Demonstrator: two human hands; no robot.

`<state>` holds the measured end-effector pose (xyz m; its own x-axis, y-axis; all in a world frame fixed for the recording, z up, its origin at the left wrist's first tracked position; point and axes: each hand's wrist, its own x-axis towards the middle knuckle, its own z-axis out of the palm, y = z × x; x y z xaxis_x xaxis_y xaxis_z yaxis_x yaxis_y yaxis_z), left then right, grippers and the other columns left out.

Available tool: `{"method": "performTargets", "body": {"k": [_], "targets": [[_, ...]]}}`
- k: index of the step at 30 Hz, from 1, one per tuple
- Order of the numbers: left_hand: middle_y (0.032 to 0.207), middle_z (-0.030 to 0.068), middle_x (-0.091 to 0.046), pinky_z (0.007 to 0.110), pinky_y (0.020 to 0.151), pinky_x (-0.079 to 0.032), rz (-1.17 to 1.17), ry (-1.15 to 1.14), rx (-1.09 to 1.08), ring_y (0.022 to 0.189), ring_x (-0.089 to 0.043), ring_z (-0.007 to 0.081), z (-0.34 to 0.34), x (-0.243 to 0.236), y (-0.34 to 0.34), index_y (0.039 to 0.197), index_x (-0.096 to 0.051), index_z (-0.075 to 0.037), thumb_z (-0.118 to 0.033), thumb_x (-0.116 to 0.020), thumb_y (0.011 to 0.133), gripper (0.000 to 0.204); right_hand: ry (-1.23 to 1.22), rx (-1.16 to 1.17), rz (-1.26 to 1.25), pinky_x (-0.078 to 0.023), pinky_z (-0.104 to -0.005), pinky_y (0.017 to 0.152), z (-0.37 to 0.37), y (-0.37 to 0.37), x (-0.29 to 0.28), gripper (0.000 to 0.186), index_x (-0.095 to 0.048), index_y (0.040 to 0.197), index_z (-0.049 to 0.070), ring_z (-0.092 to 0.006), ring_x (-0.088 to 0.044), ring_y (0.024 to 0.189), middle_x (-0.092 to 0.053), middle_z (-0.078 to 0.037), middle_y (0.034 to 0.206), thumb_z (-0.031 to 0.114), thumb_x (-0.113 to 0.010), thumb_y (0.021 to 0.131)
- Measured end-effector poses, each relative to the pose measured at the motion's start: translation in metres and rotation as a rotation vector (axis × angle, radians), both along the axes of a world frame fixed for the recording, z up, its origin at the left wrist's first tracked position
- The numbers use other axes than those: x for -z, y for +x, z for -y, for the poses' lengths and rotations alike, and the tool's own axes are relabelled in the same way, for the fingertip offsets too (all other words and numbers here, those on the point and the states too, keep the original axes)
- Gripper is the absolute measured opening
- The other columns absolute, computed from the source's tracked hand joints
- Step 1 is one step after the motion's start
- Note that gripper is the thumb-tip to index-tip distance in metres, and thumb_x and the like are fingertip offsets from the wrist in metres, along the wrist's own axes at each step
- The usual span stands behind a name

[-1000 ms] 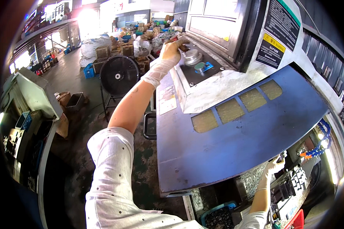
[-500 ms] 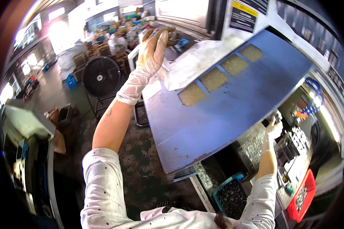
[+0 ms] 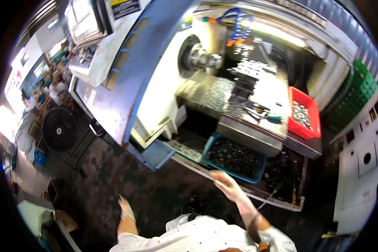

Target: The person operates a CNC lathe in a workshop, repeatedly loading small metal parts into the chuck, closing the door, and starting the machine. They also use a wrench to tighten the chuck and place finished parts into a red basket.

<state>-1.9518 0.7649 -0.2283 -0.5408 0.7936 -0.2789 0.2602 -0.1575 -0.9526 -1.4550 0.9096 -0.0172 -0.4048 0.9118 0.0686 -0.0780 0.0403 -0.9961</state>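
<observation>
My left hand [image 3: 126,208] hangs low at the left in front of my body, over the dark floor, blurred but with its fingers stretched out and nothing visible in them. In a pale glove, my right hand [image 3: 230,187] is open just in front of the machine's front edge. Its fingers point toward a teal bin [image 3: 256,179] full of dark metal chips or small parts, and I see nothing in its grasp. Beyond, inside the lathe, stands the round metal chuck [image 3: 192,56]. A tool bed [image 3: 256,115] with several tools lies to its right.
A red basket [image 3: 310,128] of small metal parts sits right of the tool bed. The blue machine panel [image 3: 143,84] rises at the left. A black fan [image 3: 59,131], a green crate [image 3: 357,90] and a white cabinet [image 3: 361,180] stand around.
My view has swung right and the machine's inside now shows. My left hand has come down from its raised place near the panel. My right hand has drawn back from the machine toward my body.
</observation>
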Motion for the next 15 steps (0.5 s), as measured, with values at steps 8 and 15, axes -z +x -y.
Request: {"method": "performTargets", "body": {"k": [8,15], "targets": [[0.113,0.0142,-0.047,0.039,0.09,-0.033,1.637,0.038,-0.282,0.105,-0.045,0.0218,0.004,0.059,0.292,0.112,-0.046,-0.003,-0.024,-0.033,0.086,0.036,-0.414,1.257,0.096,-0.042,-0.0242,0.075,0.366,0.197,0.014,0.025,-0.052,0.1,-0.002,-0.0139,-0.055,0.083,-0.057,-0.009,0.091,0.016,-0.047,0.084],[0.092,0.0185,-0.057,0.033,0.079,-0.042,1.913,-1.148,-0.446,0.081,-0.058,0.0269,0.056,-0.058,0.619,0.095,-0.05,0.01,-0.02,-0.044,0.082,0.033,-0.211,1.837,-0.21,-0.042,-0.0237,0.073,0.613,0.23,0.01,0.023,-0.053,0.099,-0.002,-0.0123,-0.053,0.08,-0.057,-0.008,0.089,0.014,-0.044,0.085]]}}
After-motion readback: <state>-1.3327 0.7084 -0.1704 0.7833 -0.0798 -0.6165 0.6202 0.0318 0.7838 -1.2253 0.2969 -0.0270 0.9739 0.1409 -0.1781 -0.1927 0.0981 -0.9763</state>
